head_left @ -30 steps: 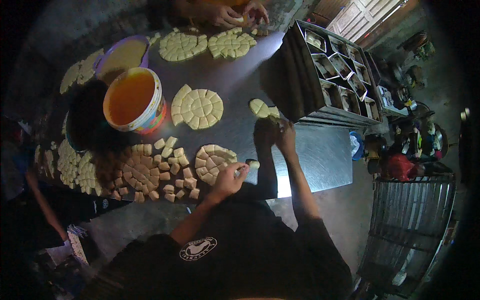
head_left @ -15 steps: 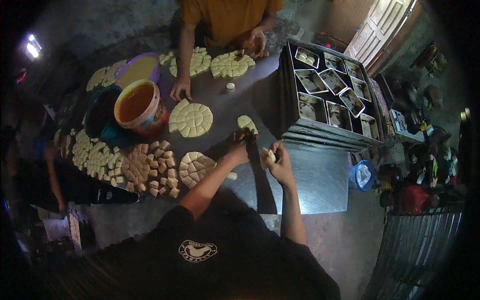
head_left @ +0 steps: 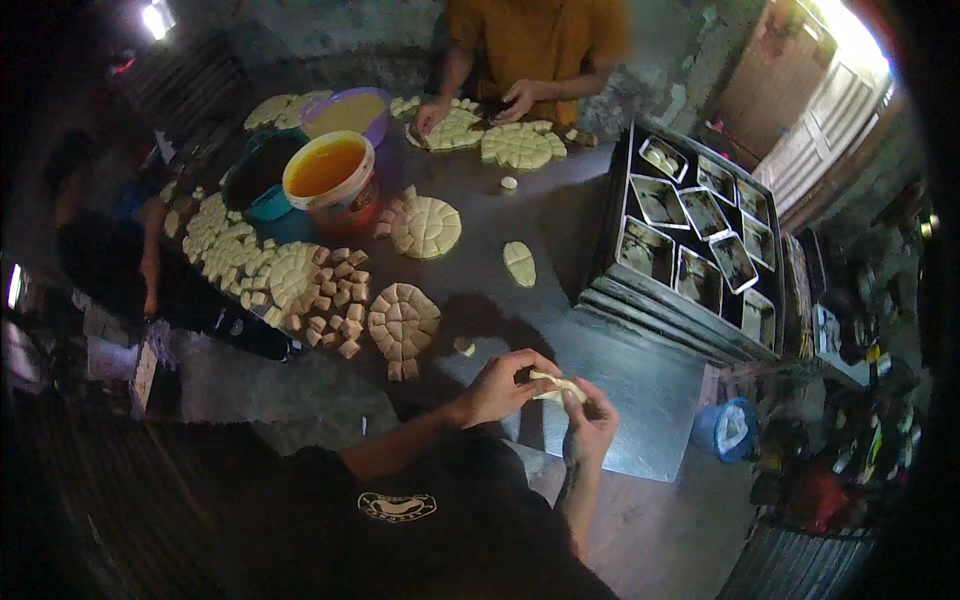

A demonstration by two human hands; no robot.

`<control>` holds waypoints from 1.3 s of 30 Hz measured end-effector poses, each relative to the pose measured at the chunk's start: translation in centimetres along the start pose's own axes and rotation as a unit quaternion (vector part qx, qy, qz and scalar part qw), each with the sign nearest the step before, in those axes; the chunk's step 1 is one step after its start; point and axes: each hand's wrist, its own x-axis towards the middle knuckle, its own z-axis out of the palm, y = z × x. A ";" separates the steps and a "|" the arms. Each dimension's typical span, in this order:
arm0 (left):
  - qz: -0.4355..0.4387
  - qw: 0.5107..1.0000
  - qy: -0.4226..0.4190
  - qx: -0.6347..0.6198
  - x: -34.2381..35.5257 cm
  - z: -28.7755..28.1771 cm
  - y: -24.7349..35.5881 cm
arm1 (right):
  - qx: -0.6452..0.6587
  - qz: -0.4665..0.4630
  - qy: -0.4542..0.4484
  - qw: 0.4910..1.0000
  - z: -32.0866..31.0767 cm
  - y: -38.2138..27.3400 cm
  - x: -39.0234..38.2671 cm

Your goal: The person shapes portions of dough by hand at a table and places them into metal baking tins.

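My left hand and my right hand meet over the table's near part, both pinching a pale, flattened piece of dough between their fingers. Beyond them a small dough lump lies on the dark metal table, and further back an oblong dough piece lies alone. Scored rounds of dough sit to the left, with loose brown-looking cubes and spread cut pieces.
A white bucket of orange liquid, a teal tub and a purple basin stand back left. Stacked trays with metal tins fill the right. A co-worker works across the table, another person stands left. A blue bin is beside the table.
My hands have come back toward me and together around the dough piece, which now looks flattened. The co-worker's reaching hand has withdrawn to the far dough. The view has shifted.
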 end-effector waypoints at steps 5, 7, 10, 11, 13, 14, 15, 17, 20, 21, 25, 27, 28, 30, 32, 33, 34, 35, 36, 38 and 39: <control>-0.050 0.994 0.096 -0.030 0.4 1.3 -4.4 | -0.025 -0.099 0.213 0.972 -5.4 -2.8 0.5; -0.047 0.997 0.063 -0.026 1.3 3.5 -8.8 | -0.036 -0.120 0.128 0.984 -4.1 -4.5 0.0; -0.017 0.983 0.052 0.173 1.8 5.5 -10.6 | -0.156 -0.153 0.015 0.976 -1.3 -5.3 -0.5; -0.011 0.972 0.077 0.224 1.7 5.0 -9.2 | -0.192 -0.164 0.019 0.967 -0.1 -5.5 -0.6; 0.051 0.994 0.087 -0.053 1.5 2.9 -5.1 | -0.132 -0.158 0.018 0.978 2.4 -5.8 -0.6; 0.078 0.975 0.091 -0.185 0.8 1.7 -3.3 | -0.097 -0.148 0.012 0.984 3.7 -5.8 -0.6; 0.110 0.960 0.130 -0.221 0.1 0.4 -1.5 | -0.096 -0.151 -0.019 0.984 5.2 -5.8 -0.4; 0.103 0.974 0.135 -0.153 -1.7 -3.3 1.3 | -0.104 -0.128 -0.070 0.984 8.1 -5.2 0.4; 0.091 0.973 0.181 -0.114 -3.4 -8.3 3.2 | -0.086 -0.180 -0.112 0.973 13.9 -4.9 1.7; 0.072 0.973 0.194 -0.103 -4.4 -10.1 4.2 | -0.080 -0.203 -0.118 0.969 16.2 -5.1 2.1; 0.178 0.917 0.344 0.097 -5.3 -17.4 5.8 | 0.053 -0.048 -0.208 0.976 22.6 -4.0 3.7; 0.268 0.870 0.378 0.168 -5.8 -20.7 5.0 | 0.059 -0.021 -0.284 0.957 27.6 -5.0 3.4; 0.314 0.869 0.360 0.131 -6.2 -22.1 4.2 | 0.063 -0.007 -0.317 0.946 30.4 -5.6 2.8; 0.389 0.856 0.304 0.154 -8.1 -24.9 1.4 | 0.062 0.009 -0.352 0.934 35.8 -6.6 0.8; 0.451 0.823 0.344 -0.027 -7.8 -27.9 -0.9 | 0.032 0.006 -0.388 0.921 39.3 -5.9 0.5; 0.410 0.807 0.398 -0.153 -7.8 -27.4 -1.3 | 0.001 -0.004 -0.406 0.914 40.7 -5.0 0.7; 0.390 0.788 0.419 -0.226 -8.1 -28.1 -2.0 | -0.031 -0.013 -0.424 0.905 42.0 -4.1 1.0; 0.374 0.762 0.433 -0.302 -8.1 -28.8 -2.2 | -0.119 -0.037 -0.436 0.891 43.0 -3.5 1.7; 0.330 0.772 0.442 -0.316 -8.6 -30.1 -2.5 | -0.060 0.024 -0.437 0.897 44.5 -3.3 1.9; 0.266 0.778 0.471 -0.320 -8.6 -32.5 -3.6 | 0.059 0.146 -0.429 0.890 47.7 -3.1 2.5; 0.248 0.775 0.488 -0.315 -7.9 -33.7 -4.1 | 0.081 0.193 -0.440 0.873 48.7 -3.2 3.7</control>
